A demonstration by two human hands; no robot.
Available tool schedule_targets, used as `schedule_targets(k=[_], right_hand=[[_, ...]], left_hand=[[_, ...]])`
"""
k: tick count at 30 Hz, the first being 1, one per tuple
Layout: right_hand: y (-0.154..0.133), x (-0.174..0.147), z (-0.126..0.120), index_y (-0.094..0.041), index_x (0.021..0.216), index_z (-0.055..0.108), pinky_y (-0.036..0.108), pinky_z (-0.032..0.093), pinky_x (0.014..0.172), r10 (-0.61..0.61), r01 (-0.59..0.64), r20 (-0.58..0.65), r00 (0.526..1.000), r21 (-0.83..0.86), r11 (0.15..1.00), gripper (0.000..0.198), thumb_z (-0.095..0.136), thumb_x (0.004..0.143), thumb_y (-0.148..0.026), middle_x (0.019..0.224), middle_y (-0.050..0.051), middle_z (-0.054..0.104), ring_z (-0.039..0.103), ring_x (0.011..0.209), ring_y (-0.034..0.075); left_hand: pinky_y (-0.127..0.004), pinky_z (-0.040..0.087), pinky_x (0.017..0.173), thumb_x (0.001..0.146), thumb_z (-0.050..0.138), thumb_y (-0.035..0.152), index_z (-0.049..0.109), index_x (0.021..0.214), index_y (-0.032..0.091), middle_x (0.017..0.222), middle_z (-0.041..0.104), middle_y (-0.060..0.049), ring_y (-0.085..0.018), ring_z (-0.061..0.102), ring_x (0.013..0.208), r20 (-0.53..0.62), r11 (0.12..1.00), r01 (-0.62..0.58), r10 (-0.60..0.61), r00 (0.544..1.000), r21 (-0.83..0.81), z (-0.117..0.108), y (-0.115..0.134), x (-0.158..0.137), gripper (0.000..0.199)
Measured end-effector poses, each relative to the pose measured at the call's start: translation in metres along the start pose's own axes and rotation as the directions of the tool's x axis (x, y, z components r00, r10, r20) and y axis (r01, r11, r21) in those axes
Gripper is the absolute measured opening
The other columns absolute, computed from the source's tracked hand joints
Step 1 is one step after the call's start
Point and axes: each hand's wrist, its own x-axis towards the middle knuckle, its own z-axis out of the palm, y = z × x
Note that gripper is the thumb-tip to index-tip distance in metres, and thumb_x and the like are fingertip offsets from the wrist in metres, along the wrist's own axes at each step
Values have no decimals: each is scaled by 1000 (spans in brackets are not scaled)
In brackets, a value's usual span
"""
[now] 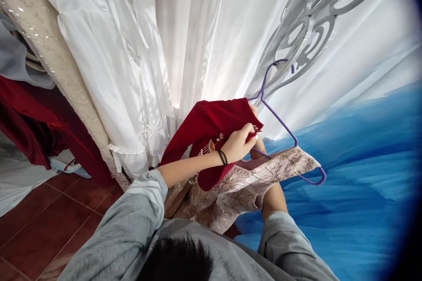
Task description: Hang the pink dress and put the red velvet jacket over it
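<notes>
A dark red jacket (219,118) with beaded ornaments hangs on a purple hanger (280,120). My left hand (240,144), with a black band at the wrist, pinches the jacket's front edge by its pearl-like beads. Behind the jacket's edge and the hanger is my right hand (254,109); only a small part of it shows, and its fingers are mostly hidden. Under the jacket, a pale pink patterned dress (257,180) shares the hanger, one shoulder spread over the hanger's right arm. The hook of the hanger rests at a grey scrollwork metal frame (296,59).
White garments (95,48) hang to the left beside a sparkly beige one (42,39). Farther left is dark red cloth (39,118) above a red tiled floor (49,224). White drapery (194,30) covers the back, and blue fabric (349,175) spreads at the right.
</notes>
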Motion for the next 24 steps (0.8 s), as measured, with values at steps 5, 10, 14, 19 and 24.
schedule_targets(k=[5, 10, 14, 19, 24], right_hand=[[-9, -11, -8, -19, 75, 62, 28, 39, 58, 13, 24, -84, 996, 419, 907, 41, 55, 80, -59, 69, 2, 55, 47, 64, 15], [-13, -16, -7, -19, 73, 63, 26, 38, 59, 54, -21, -47, 997, 529, 848, 47, 65, 73, -66, 66, -1, 56, 48, 63, 14], [-13, -17, -8, -19, 72, 62, 26, 36, 56, 61, -37, -21, 998, 577, 816, 48, 69, 70, -67, 64, -2, 56, 46, 60, 13], [-10, -18, -9, -20, 72, 62, 26, 38, 57, 78, -69, 8, 997, 574, 816, 48, 71, 69, -67, 64, -2, 58, 49, 60, 13], [-6, -24, -9, -18, 83, 69, 25, 43, 62, 63, -111, 103, 993, 568, 816, 45, 70, 72, -61, 73, 0, 66, 56, 67, 15]], left_hand=[[-40, 54, 68, 96, 46, 40, 61, 91, 24, 82, 68, -8, -23, 66, 74, -12, 994, -25, 26, 1000, 109, -52, -33, -11, 22], [-45, 39, 113, 90, 56, 36, 59, 120, 18, 128, 63, -15, -28, 54, 127, -398, 909, 72, 108, 911, 411, -124, -101, 12, 35], [-44, 43, 110, 84, 67, 39, 46, 141, 15, 140, 57, -18, -27, 55, 129, -314, 919, 383, -337, 888, 96, -145, -163, 17, 66], [-38, 54, 89, 65, 79, 52, 71, 89, 16, 92, 75, -8, -26, 69, 93, -5, 890, 421, -428, 904, -175, -152, -183, 9, 44], [-36, 55, 86, 67, 65, 69, 67, 91, 19, 88, 75, -7, -24, 69, 96, -325, 916, 271, -363, 873, -295, -199, -169, 25, 56]])
